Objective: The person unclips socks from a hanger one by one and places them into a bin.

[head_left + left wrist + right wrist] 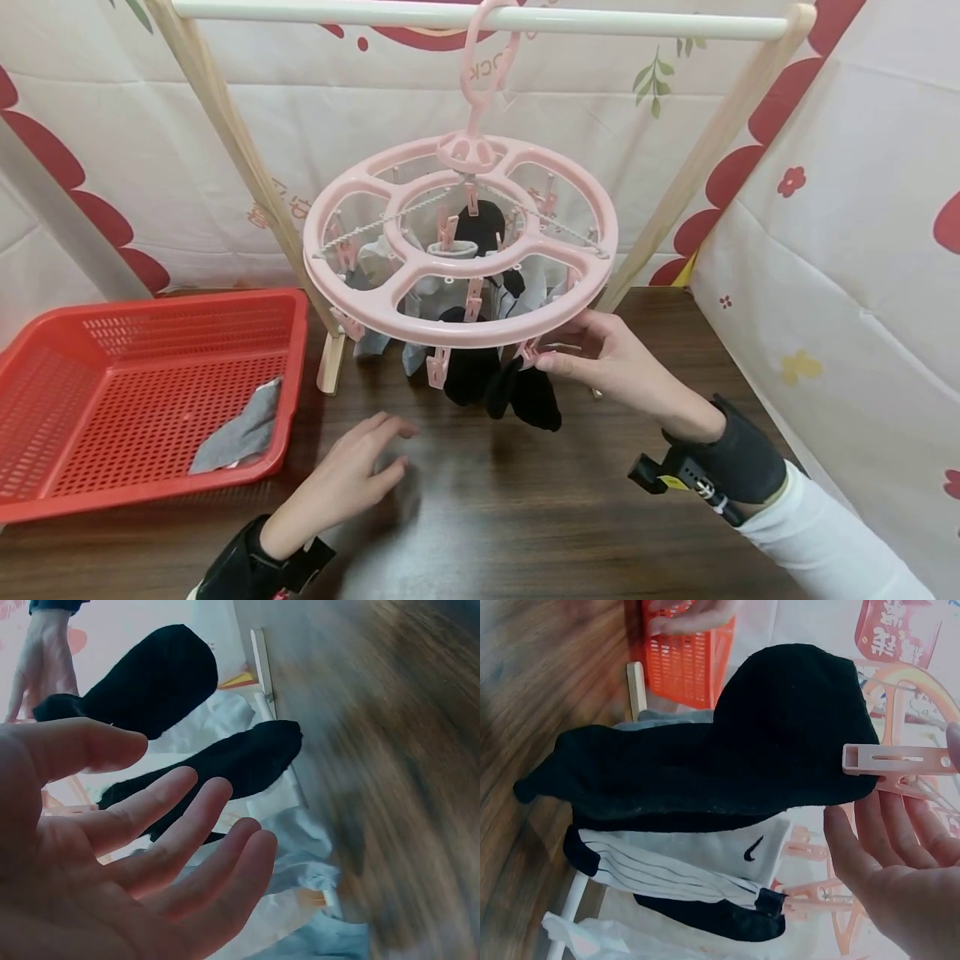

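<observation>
My right hand (622, 362) pinches a pink clothespin (896, 760) at the near right rim of a round pink drying hanger (427, 333). That clip's jaws sit on the edge of a black sock (787, 727), which hangs below the ring. Another black sock (247, 761) hangs beside it, with a striped white sock (660, 870) behind in the right wrist view. Over the table, left of the hanging socks, my left hand (348, 471) is held with fingers spread and nothing in them.
A red plastic basket (168, 312) stands at the left with a grey sock (243, 425) inside. The hanger's hook (476, 83) loops over a white bar (637, 22) on a wooden frame (705, 167). Several other socks hang from inner clips. Printed cloth surrounds the brown table (540, 517).
</observation>
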`<state>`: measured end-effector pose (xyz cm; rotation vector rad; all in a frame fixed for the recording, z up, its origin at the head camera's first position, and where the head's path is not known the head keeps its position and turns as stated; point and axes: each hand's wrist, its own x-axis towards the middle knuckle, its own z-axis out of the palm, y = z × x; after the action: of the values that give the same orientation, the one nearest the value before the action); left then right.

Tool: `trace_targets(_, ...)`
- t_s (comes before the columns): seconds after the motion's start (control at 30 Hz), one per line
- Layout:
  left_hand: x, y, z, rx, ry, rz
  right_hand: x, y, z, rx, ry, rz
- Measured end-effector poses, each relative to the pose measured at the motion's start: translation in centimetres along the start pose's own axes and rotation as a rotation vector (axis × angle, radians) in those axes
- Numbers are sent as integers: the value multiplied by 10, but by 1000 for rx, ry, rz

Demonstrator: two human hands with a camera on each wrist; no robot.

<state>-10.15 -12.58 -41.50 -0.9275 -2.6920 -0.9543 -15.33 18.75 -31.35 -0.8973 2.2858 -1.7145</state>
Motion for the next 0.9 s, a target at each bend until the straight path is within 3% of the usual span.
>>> trace_targets(0.2,7,-9,6,-71,26,-18,5,1,8,-7,-11,-22)
trace_targets(0.5,27,-14,14,-296,33,-63,14,5,20,73,-43,-49)
trace_targets(0.73,43,-10,15,-288,139,-5,18,8,26,82,-59,-67)
trace_targets(0.9,50,-7,15,-285,145,9,20,10,30,90,-63,-72)
